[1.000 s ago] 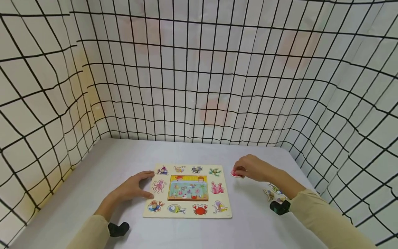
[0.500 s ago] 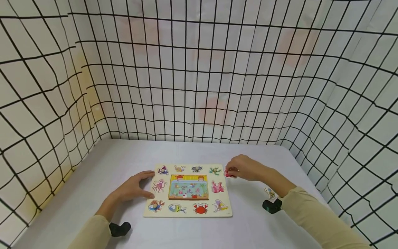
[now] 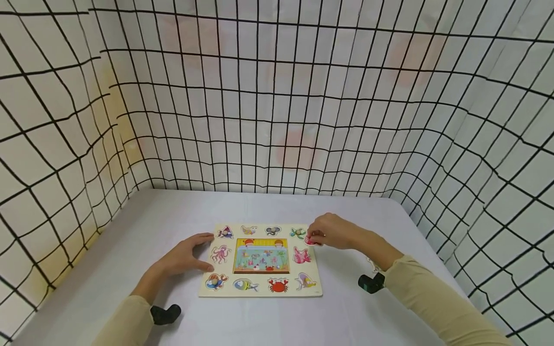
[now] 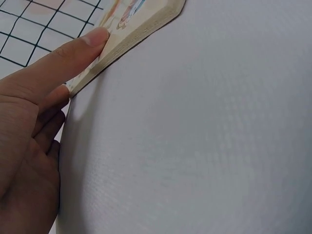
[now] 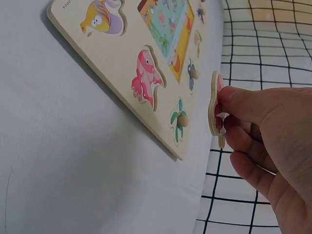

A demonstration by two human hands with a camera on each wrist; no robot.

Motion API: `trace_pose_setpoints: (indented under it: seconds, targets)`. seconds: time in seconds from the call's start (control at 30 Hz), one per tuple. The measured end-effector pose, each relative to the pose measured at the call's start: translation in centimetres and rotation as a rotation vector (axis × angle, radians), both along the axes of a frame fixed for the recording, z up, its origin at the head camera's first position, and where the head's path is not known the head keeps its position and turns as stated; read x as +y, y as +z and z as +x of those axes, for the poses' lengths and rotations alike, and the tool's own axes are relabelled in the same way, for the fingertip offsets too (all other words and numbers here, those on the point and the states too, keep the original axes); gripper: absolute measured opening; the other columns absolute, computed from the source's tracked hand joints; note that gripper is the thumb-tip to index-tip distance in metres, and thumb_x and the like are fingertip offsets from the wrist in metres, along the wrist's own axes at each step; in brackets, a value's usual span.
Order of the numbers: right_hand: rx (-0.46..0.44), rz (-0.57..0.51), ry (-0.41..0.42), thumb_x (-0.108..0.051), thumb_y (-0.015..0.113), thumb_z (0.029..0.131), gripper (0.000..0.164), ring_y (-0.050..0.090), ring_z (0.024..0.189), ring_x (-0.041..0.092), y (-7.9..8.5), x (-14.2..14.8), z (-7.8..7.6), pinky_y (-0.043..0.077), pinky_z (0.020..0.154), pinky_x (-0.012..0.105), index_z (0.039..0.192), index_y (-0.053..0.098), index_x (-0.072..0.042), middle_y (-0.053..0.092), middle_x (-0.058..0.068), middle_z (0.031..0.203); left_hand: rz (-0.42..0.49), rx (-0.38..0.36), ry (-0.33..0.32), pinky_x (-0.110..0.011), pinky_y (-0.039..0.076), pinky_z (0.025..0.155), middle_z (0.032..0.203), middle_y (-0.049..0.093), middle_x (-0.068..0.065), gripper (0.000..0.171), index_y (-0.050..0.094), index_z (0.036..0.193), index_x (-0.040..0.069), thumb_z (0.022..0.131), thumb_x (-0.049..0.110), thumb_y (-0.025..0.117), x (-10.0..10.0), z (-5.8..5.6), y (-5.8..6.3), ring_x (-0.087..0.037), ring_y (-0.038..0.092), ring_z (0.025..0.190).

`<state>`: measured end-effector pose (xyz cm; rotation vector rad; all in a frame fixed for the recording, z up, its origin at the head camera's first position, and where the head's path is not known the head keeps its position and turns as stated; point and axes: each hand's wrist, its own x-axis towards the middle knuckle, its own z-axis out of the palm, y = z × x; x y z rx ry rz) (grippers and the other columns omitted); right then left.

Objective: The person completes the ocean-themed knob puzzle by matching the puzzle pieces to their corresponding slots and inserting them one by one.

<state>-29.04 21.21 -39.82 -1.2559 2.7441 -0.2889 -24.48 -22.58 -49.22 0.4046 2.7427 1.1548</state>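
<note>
A wooden peg puzzle board (image 3: 259, 290) with sea-animal shapes lies flat on the table. My left hand (image 3: 183, 254) rests at its left edge, thumb and fingers spread apart; in the left wrist view the thumb (image 4: 80, 51) lies on the board's edge. My right hand (image 3: 335, 231) pinches a pink puzzle piece (image 5: 214, 109) between thumb and fingers, raised close to the board's upper right corner. Near it on the board are the green turtle piece (image 5: 179, 119) with its wooden knob and the pink fish-shaped recess (image 5: 145, 75).
More loose puzzle pieces (image 3: 371, 263) lie right of the board, mostly hidden behind the right forearm. A white cloth covers the table (image 3: 277, 324). Black grid netting (image 3: 277, 120) over white sheeting encloses the back and sides.
My right hand has moved left with the pink puzzle piece, from beside the board to its upper right corner. My left hand has stayed at the board's left edge.
</note>
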Motion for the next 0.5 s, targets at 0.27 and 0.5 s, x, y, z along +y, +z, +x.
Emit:
trace_pose_setpoints:
  seconds: [0.27,0.5]
  targets:
    - [-0.035,-0.004,0.010,-0.022,0.068,0.086,0.009,0.052,0.069,0.005,-0.9,-0.7,-0.2,0.048,0.060,0.018,0.094,0.071,-0.019,0.059,-0.015,0.079,0.001,-0.009,0.005,-0.058,0.020,0.104,0.146,0.034,-0.004,0.094,0.046,0.138,0.021,0.057,0.051,0.083,0.0,0.1,-0.1,-0.033,0.023,0.135]
    - [-0.016,0.008,0.049,-0.023,0.067,0.087,0.011,0.052,0.072,0.007,-1.4,-1.5,-0.4,0.047,0.064,0.019,0.095,0.071,-0.018,0.060,-0.015,0.081,-0.016,0.001,-0.004,-0.057,0.020,0.105,0.146,0.033,-0.005,0.095,0.045,0.138,0.020,0.058,0.052,0.083,0.0,-0.3,0.2,-0.032,0.022,0.135]
